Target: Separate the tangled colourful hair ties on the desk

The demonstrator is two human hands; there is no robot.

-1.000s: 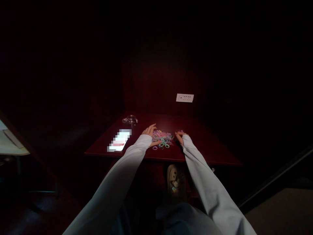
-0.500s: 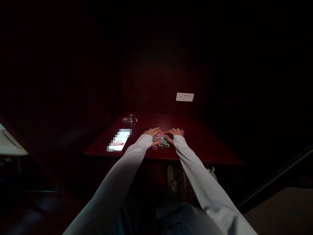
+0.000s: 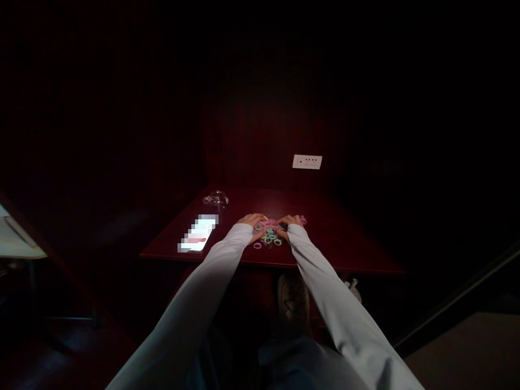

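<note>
A small pile of coloured hair ties (image 3: 270,236), pink, mint green and purple, lies near the front of the dark red table. My left hand (image 3: 254,223) rests at the pile's left side, thumb and fingers apart, the fingers curved over its edge. On the opposite side my right hand (image 3: 287,223) touches the pile with bent fingers, its thumb set apart. Neither hand lifts anything. One purple hair tie (image 3: 257,246) lies loose in front of my left hand. Some pink ones (image 3: 303,219) show just beyond my right fingers.
A phone (image 3: 199,234) with a lit, blurred screen lies left on the table (image 3: 337,244). Behind it sits a clear container (image 3: 218,197). A white socket panel (image 3: 307,162) is on the back wall. Dark side panels flank the table; a shoe (image 3: 293,300) shows below.
My left fingers have drawn in a little, and more of the pile's middle shows between my hands. My right hand has shifted only slightly.
</note>
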